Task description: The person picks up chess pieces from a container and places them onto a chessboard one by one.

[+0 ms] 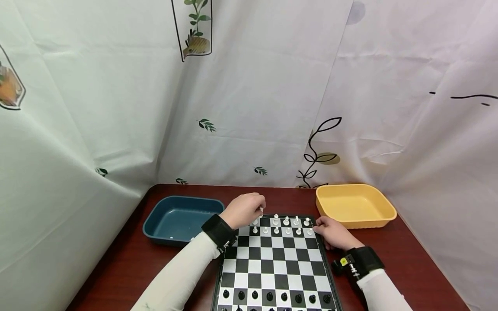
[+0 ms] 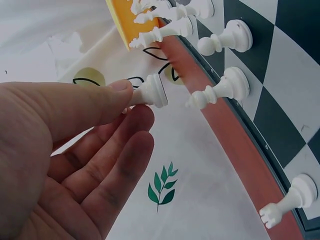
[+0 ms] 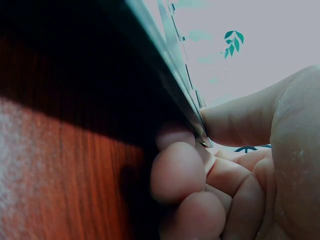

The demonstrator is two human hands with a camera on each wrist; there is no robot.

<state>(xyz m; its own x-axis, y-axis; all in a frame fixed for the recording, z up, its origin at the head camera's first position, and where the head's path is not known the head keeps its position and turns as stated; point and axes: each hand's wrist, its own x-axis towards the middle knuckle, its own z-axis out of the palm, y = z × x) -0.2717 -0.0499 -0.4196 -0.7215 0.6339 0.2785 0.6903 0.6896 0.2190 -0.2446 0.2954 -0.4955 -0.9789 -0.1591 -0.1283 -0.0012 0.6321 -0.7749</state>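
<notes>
My left hand (image 1: 245, 209) is over the far left edge of the chessboard (image 1: 267, 255). Between thumb and fingertips it pinches a white chess piece (image 2: 152, 91); only the base shows, its top being hidden by the fingers. In the left wrist view a white rook (image 2: 290, 200) stands at the board's corner, with a white pawn (image 2: 227, 39) and other white pieces farther along. At the board's far right corner, my right hand (image 1: 332, 233) grips the edge, thumb (image 3: 235, 120) on one side and curled fingers (image 3: 177, 172) on the other.
A blue bin (image 1: 175, 239) stands left of the board, and a yellow bin (image 1: 355, 222) at the back right. Black pawns (image 1: 269, 296) line the near side. Patterned white cloth (image 1: 249, 99) rises behind the dark red table (image 1: 408, 268).
</notes>
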